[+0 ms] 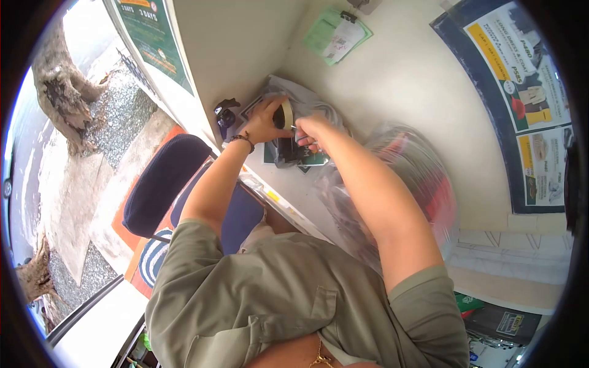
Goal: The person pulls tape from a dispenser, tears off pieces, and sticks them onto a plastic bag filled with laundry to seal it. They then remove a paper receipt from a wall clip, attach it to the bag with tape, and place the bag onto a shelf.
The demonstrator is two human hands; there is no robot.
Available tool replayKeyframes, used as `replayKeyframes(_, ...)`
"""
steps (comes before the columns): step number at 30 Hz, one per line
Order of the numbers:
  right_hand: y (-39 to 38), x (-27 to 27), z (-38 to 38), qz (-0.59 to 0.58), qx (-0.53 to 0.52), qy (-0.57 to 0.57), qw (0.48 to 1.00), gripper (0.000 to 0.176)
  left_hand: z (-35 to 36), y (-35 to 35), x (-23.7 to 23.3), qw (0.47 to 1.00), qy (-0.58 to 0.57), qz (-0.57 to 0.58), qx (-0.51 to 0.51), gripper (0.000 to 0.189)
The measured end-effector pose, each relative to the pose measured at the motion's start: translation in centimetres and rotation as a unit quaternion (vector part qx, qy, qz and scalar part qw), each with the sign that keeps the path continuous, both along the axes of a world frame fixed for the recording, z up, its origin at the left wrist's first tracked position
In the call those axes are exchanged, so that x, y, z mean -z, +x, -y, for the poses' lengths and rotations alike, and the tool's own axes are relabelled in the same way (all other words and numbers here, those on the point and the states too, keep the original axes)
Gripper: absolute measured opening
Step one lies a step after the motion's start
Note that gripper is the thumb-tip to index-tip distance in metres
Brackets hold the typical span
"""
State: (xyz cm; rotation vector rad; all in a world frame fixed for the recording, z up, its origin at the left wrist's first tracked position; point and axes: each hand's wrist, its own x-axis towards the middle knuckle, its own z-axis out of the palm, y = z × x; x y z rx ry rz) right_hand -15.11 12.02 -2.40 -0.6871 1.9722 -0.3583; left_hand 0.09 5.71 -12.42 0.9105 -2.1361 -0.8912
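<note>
My left hand (265, 122), with a dark beaded bracelet at the wrist, grips a roll of tape (287, 114), tan at the edge and dark inside. Right beside it, my right hand (314, 130) is closed with its fingers curled around what look like scissors (298, 137); a bit of metal shows near the tape. Under both hands lies a dark plastic-wrapped item (286, 152) on the white counter (288, 195). Behind them rests a grey plastic bag (307, 92).
A large clear plastic bag (410, 178) with red and dark contents stands right of my right forearm. A dark purple object (226, 115) sits by the left wall. Clipped green papers (336, 37) and a price board (521, 92) hang on the wall. A blue chair (165, 184) stands left.
</note>
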Motion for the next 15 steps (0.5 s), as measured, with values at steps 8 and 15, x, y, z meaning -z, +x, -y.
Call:
replayKeyframes(8,0.1,0.3,-0.6,-0.005,-0.002,-0.015,1.000,0.026,-0.3,-0.2,0.0,0.995,-0.029,0.092,-0.037,0.075)
replayKeyframes(15,2.1,0.7,-0.1,0.036,0.117,-0.032,0.992,0.023,-0.8,-0.1,-0.4,0.990,-0.027,0.135,-0.037,0.083)
